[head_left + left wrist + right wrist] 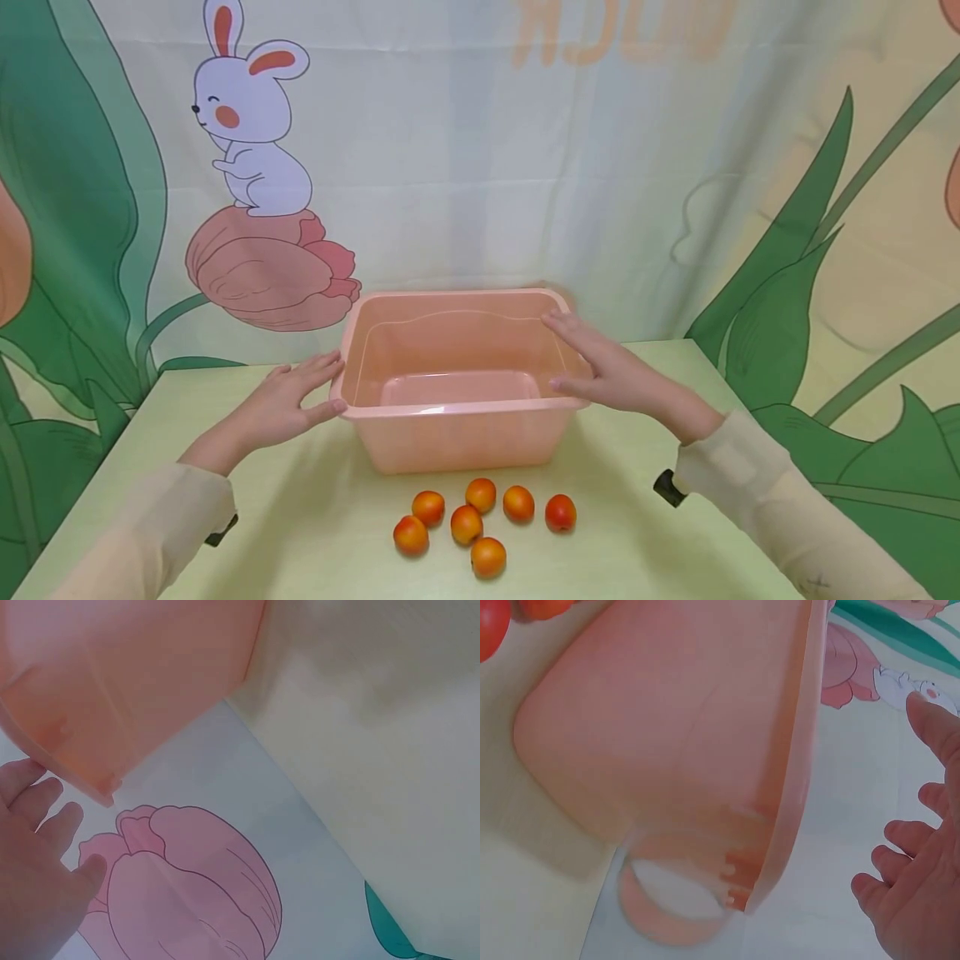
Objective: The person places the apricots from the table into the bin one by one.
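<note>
The left hand (pixel 281 404) is held at the left end of a pink tub (pixel 457 442), with its fingers extended, slightly bent and pointed inward, and its thumb set apart near the front corner. Nothing is gripped by it; whether the rim (pixel 450 409) is touched by the fingertips cannot be told. The right hand (pixel 615 371) is raised by the opposite end, its palm turned inward, its fingers loosely extended and its thumb spread well away from them. Nothing is held by it either, and in the right wrist view a gap is seen between it and the rim. Both forearms, covered by pale sleeves (pixel 731 467), are angled in from the lower corners. The tub is set upright between the hands on a pale green worktop (pixel 300 517). Seven orange-red fruits (pixel 488 557) are scattered just in front of it, some nearly touching. Behind, a cloth (pixel 465 167) is hung, printed with a rabbit (pixel 266 179), flowers and green leaves.
</note>
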The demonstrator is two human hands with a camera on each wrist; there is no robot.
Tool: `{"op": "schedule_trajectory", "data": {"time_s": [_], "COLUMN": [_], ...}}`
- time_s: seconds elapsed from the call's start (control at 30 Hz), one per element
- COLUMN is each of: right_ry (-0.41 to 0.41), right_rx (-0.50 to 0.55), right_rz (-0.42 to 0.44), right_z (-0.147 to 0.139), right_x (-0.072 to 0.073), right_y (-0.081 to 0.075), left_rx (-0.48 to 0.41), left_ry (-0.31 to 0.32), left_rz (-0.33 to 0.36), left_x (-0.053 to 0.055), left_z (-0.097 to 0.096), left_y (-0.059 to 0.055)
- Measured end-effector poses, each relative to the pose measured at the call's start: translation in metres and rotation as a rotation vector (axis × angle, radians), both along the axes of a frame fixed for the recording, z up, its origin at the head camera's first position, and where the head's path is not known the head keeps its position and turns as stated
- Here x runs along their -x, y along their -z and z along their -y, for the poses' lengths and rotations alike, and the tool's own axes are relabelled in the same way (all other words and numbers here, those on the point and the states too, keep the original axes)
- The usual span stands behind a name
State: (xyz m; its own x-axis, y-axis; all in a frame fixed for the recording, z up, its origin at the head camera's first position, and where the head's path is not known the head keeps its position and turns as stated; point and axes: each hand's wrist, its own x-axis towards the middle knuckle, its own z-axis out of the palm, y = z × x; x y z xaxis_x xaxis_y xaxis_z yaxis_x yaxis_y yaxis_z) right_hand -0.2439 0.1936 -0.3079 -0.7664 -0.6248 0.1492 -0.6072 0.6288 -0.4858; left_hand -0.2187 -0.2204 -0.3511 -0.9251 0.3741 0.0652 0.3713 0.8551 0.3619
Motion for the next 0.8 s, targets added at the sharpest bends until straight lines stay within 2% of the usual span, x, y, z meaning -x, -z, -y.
{"op": "schedule_trajectory", "data": {"time_s": [0.3, 0.5, 0.67, 0.8], "right_ry": [-0.065, -0.111, -0.165, -0.198], "right_rx": [0.03, 0.046, 0.028, 0.025], "right_rz": [0.039, 0.027, -0.031, -0.028], "right_z": [0.014, 0.022, 0.029, 0.033], "right_x": [-0.018, -0.032, -0.043, -0.049], "right_y": [0.003, 0.005, 0.007, 0.011], "left_rx": [0.04, 0.035, 0.034, 0.026], "left_ry": [0.003, -0.004, -0.003, -0.005], "left_rz": [-0.033, 0.01, 0.022, 0.031], "left_x": [0.001, 0.003, 0.005, 0.006], "left_z": [-0.001, -0.003, -0.004, -0.004], "left_y": [-0.005, -0.011, -0.012, -0.012]}}
